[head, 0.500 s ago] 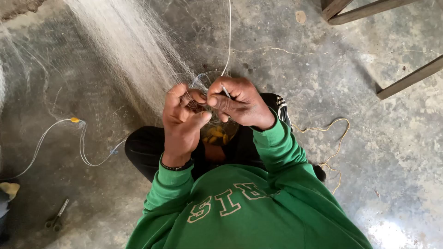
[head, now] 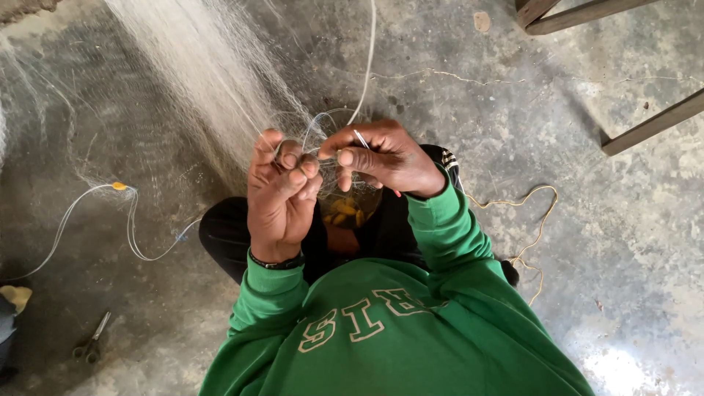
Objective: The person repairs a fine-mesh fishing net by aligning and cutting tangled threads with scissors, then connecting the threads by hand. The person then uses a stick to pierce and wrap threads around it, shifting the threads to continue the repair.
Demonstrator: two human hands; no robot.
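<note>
**Hands working a fine net**

Here, head view only. We see the left hand (head: 280, 192) raised, back toward the camera, fingers curled tight and pinching strands of the net (head: 198, 70). The right hand (head: 385, 160) sits just beside it, nearly touching, thumb and forefinger clamped on a thin needle (head: 361, 139) that pokes up between them. The net is pale, fine mesh, fanning from the hands up and left across the floor (head: 623, 242). A white cord (head: 369, 51) runs from the hands straight to the top edge. Both sleeves are green; a dark band rings the left wrist.

Below the hands, between the knees, we make out something yellow (head: 345, 211), too hidden to name. On the floor left: a white line (head: 132, 220) looping, with a small orange float (head: 118, 186) on it. Scissors (head: 91, 343) lie at lower left, well apart from the hands. A yellowish string (head: 539, 220) curls at right. Dark wooden legs (head: 649, 126) cross the top right corner.
</note>
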